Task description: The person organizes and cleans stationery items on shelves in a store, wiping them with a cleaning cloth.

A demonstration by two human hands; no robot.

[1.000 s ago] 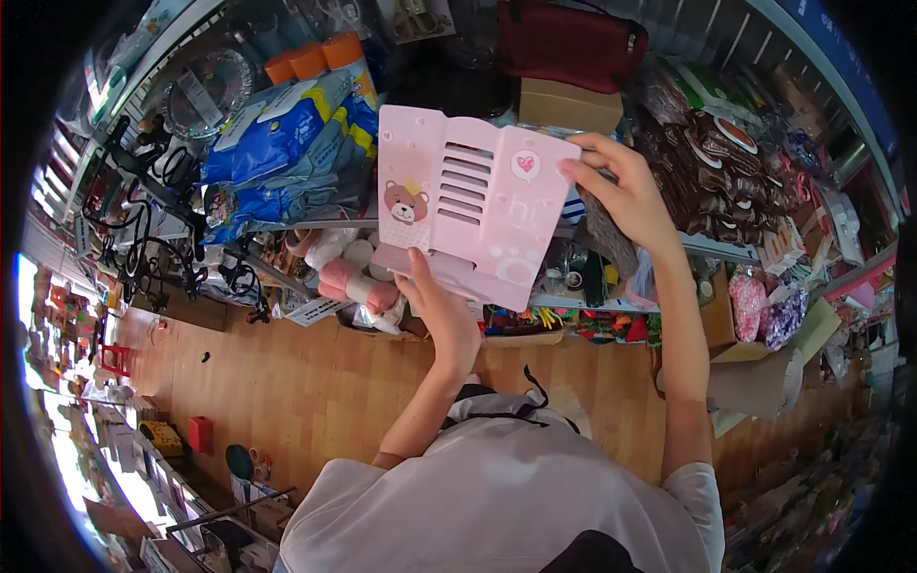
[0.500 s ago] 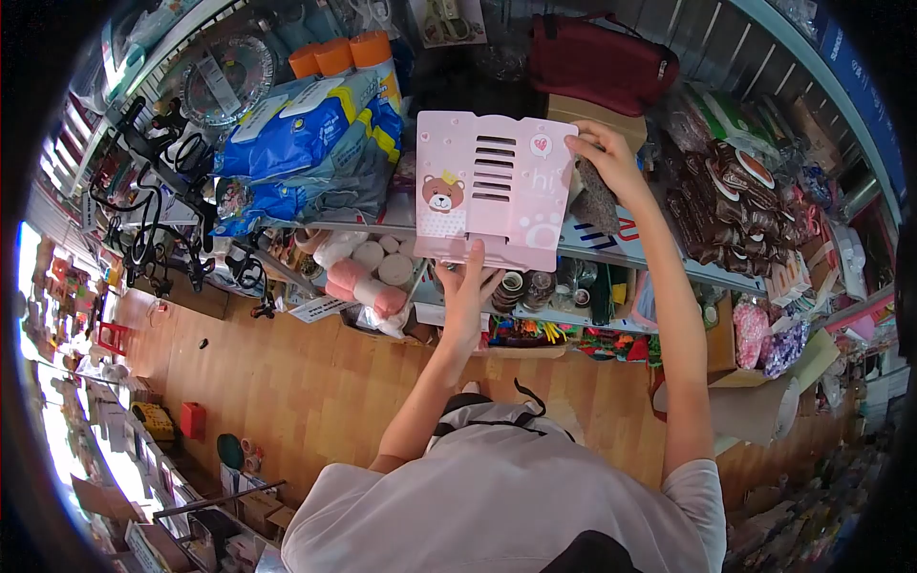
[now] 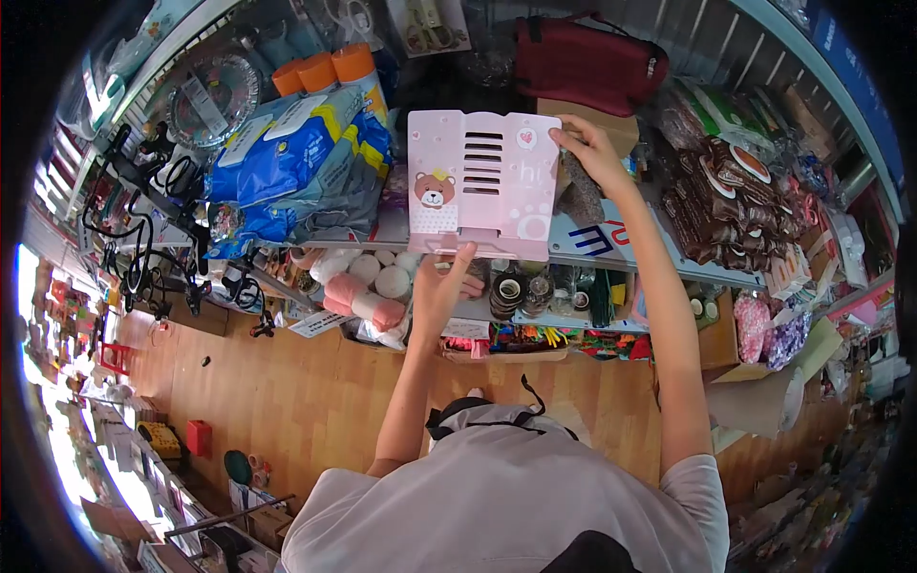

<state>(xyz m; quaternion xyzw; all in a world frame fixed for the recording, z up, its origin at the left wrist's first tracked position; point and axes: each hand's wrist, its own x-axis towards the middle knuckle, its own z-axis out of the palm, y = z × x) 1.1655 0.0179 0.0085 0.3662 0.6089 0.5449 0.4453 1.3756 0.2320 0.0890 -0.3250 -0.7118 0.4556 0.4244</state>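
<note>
A pink stand (image 3: 484,181) with slots, a bear picture and the word "hi" is held up in front of the shelf. My left hand (image 3: 445,292) grips its lower edge, thumb on the front and the other fingers partly hidden behind. At the upper right corner my right hand (image 3: 594,153) pinches the stand, its fingers bent at the edge. Behind the stand, at the right, lies a grey fuzzy item (image 3: 581,194). Blue packs (image 3: 291,158) sit to the left of the stand.
A dark red bag (image 3: 587,65) lies at the back of the shelf. Brown packets (image 3: 731,205) are piled at the right, black cabled items (image 3: 158,205) hang at the left. Pink and white rolls (image 3: 368,296) fill the lower shelf. Below is wooden floor (image 3: 315,396).
The stand and both hands have shifted slightly left in view. The stand's lower edge sits a little higher and looks more level. The shelf goods have also shifted slightly with the camera.
</note>
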